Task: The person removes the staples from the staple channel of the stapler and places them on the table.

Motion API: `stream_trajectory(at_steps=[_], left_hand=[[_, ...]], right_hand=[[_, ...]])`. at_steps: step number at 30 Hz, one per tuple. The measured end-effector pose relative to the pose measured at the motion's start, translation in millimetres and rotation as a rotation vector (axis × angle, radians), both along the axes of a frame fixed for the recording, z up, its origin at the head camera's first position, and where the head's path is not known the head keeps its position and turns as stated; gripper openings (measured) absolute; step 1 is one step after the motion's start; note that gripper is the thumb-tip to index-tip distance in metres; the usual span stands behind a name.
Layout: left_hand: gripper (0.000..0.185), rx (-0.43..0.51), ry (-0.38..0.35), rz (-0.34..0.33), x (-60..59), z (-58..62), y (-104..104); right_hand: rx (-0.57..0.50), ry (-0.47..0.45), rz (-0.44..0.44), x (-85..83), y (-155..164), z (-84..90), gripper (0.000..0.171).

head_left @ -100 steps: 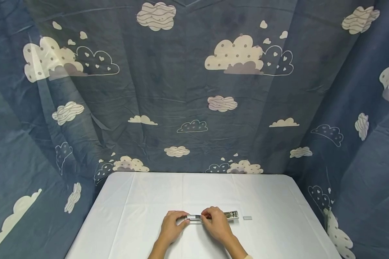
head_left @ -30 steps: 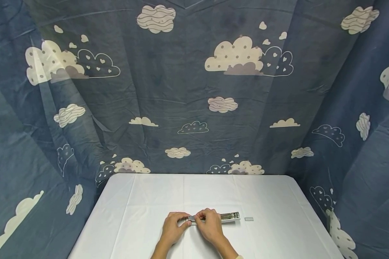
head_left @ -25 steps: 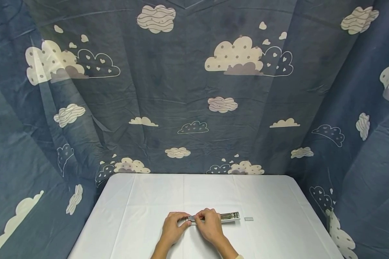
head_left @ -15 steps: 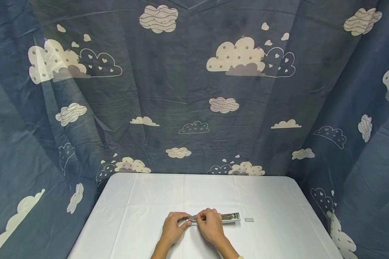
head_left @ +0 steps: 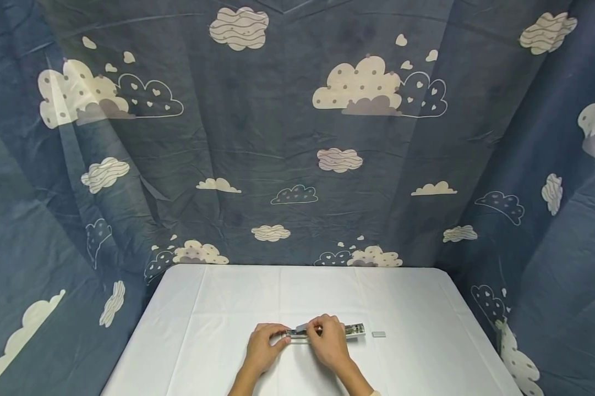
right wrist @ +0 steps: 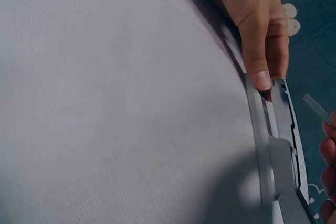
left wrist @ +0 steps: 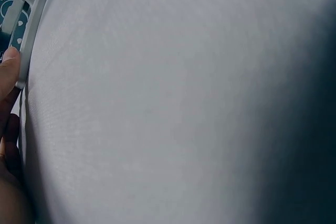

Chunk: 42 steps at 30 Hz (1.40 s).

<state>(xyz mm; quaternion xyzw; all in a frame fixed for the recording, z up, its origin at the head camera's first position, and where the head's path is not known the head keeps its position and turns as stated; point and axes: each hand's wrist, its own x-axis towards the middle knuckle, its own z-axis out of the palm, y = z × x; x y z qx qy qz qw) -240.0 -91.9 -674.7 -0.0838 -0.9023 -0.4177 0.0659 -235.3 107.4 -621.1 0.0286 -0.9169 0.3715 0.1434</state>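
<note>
A silver stapler [head_left: 355, 330] lies lengthwise on the white table, its top swung back and its long channel exposed. My left hand [head_left: 265, 347] grips its left end between thumb and fingers; the right wrist view shows the same left hand [right wrist: 254, 24] with its thumb on the metal edge. Over the middle of the stapler, my right hand [head_left: 329, 342] pinches a small grey strip [head_left: 301, 328], apparently staples. In the right wrist view that strip [right wrist: 316, 108] stands clear of the stapler [right wrist: 283, 114]. The left wrist view catches only the stapler's edge [left wrist: 34, 24] and part of the left hand [left wrist: 8, 74].
A second short grey strip [head_left: 378, 334] lies on the table just right of the stapler. White cloth covers the table [head_left: 218, 308]. Dark blue curtains [head_left: 277, 137] with cloud prints hang behind and on both sides.
From half a second ago, my right hand has shifted slightly right, and the strip in its fingers now shows tilted over the channel. My left hand keeps its grip at the stapler's left end.
</note>
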Motion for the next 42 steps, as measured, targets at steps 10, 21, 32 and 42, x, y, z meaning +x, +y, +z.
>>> stream_trajectory(at_steps=[10, 21, 32, 42], left_hand=[[0.020, -0.001, -0.012, 0.003, 1.1, 1.4, 1], [0.020, -0.001, -0.003, 0.006, 1.9, 3.5, 1], [0.021, 0.003, 0.008, 0.001, 3.7, 4.9, -1], [0.020, 0.003, 0.004, 0.001, 1.5, 3.6, 0]], right_hand=[[-0.002, 0.016, -0.032, -1.2, 25, 11.9, 0.011], [-0.012, 0.031, -0.044, -1.1, 47, 23.3, 0.010], [-0.014, 0.038, -0.079, -0.5, 73, 34.1, 0.007], [-0.019, 0.000, -0.111, 1.4, 107, 32.6, 0.008]])
